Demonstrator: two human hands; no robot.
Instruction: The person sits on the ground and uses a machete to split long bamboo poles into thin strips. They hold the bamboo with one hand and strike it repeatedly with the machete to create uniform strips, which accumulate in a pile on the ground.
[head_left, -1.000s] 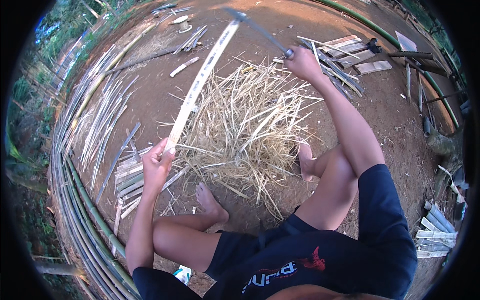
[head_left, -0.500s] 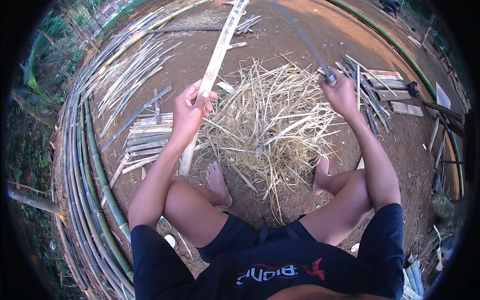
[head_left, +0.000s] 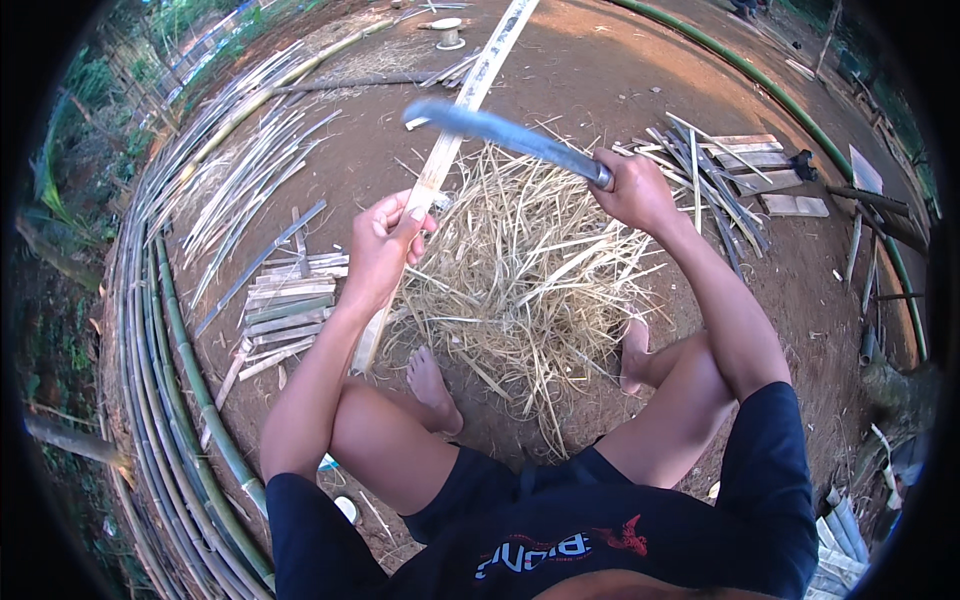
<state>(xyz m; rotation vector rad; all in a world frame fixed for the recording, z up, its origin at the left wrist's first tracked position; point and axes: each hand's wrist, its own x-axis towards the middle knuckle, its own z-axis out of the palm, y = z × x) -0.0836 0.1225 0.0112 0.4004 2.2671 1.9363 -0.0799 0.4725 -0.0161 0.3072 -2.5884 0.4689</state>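
My left hand [head_left: 385,240] is closed around a long pale bamboo strip [head_left: 447,150], which slants from beside my left foot up past the top of the view. In my right hand [head_left: 637,190] is the handle of a machete [head_left: 510,138]. Its long blade points left and crosses over the upper part of the strip; whether they touch I cannot tell. The blade's tip is slightly smeared by motion. Below both hands, between my bare feet, lies a heap of thin bamboo shavings [head_left: 540,270].
Split bamboo pieces [head_left: 290,305] lie stacked at left, with long thin strips [head_left: 240,190] behind. Whole bamboo poles [head_left: 170,400] run along the left side. More slats [head_left: 745,160] lie at right, near a long green pole [head_left: 770,75]. A white spool-like object [head_left: 447,35] stands far off.
The machete has swung from pointing up and away to lying leftward across the bamboo strip. My right hand has moved a little left and down; the left keeps its hold.
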